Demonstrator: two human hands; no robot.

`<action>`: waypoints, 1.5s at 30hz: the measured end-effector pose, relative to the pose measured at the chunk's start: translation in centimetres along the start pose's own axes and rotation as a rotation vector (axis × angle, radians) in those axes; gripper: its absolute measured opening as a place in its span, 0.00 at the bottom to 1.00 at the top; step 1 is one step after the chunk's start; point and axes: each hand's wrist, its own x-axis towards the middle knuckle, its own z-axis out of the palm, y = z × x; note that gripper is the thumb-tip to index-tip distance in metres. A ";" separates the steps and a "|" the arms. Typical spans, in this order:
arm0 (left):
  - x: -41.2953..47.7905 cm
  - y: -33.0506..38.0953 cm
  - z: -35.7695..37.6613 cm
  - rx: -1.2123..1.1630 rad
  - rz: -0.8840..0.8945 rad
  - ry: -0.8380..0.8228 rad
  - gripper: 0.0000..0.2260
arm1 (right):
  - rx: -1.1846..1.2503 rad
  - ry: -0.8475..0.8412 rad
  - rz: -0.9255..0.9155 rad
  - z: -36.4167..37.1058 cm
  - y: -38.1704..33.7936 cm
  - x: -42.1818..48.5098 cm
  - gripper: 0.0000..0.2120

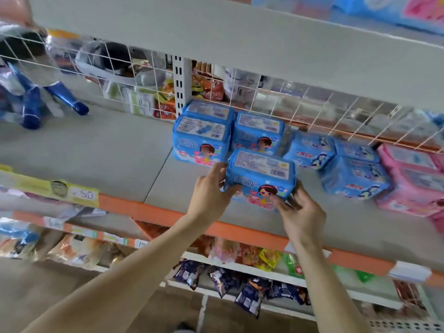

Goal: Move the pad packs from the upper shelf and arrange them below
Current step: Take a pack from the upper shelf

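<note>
Blue pad pack (pixel 260 169) in grasp of left hand (pixel 211 191) and right hand (pixel 300 212) (shelf (pixel 96 159) beneath, matching packs (pixel 204 133) behind)

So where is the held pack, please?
The blue pack is central in the head view, between left hand and right hand over the shelf, in front of matching packs.

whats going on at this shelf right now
A person grips a blue pad pack with both hands, left hand on its left end, right hand at its lower right corner. The pack is near the front of the grey shelf, just ahead of matching packs, with pink packs further right.
</note>
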 end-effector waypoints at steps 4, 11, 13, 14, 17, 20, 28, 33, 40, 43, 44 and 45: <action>2.3 -0.5 0.7 0.042 0.034 -0.017 0.22 | -0.078 0.055 0.027 0.6 1.9 2.2 0.22; 5.1 0.8 1.9 0.572 0.003 0.021 0.20 | -0.203 0.072 -0.041 1.4 2.0 6.1 0.24; 6.1 1.6 1.7 0.667 -0.024 0.016 0.19 | -0.275 0.064 -0.042 2.1 2.0 7.7 0.26; 6.6 2.0 1.6 0.698 -0.023 0.019 0.20 | -0.289 0.061 -0.049 2.3 2.0 8.3 0.26; 7.2 2.1 0.9 0.750 0.002 0.011 0.20 | -0.286 0.046 -0.055 2.7 2.0 9.3 0.22; 6.9 0.7 -1.4 0.691 0.012 0.122 0.21 | -0.264 0.046 -0.070 3.0 2.2 9.6 0.20; 8.2 -4.2 -8.8 0.234 -0.107 0.354 0.34 | -0.165 0.031 -0.135 3.1 2.4 9.6 0.33; 10.2 -4.6 -8.8 0.156 -0.105 0.109 0.31 | -0.140 0.050 -0.143 4.5 2.3 10.2 0.22; 11.1 -4.3 -8.8 0.231 -0.096 0.110 0.30 | -0.150 0.007 -0.065 4.4 1.9 11.1 0.23; 10.8 -3.9 -9.3 0.234 -0.091 0.087 0.35 | -0.189 0.023 -0.159 4.1 1.0 10.2 0.27; 10.5 -3.8 -9.0 0.232 -0.090 0.080 0.38 | -0.195 0.041 -0.187 4.2 0.7 9.9 0.32; 10.1 -3.7 -8.5 0.218 -0.089 0.078 0.40 | -0.191 0.052 -0.191 4.4 0.4 9.6 0.37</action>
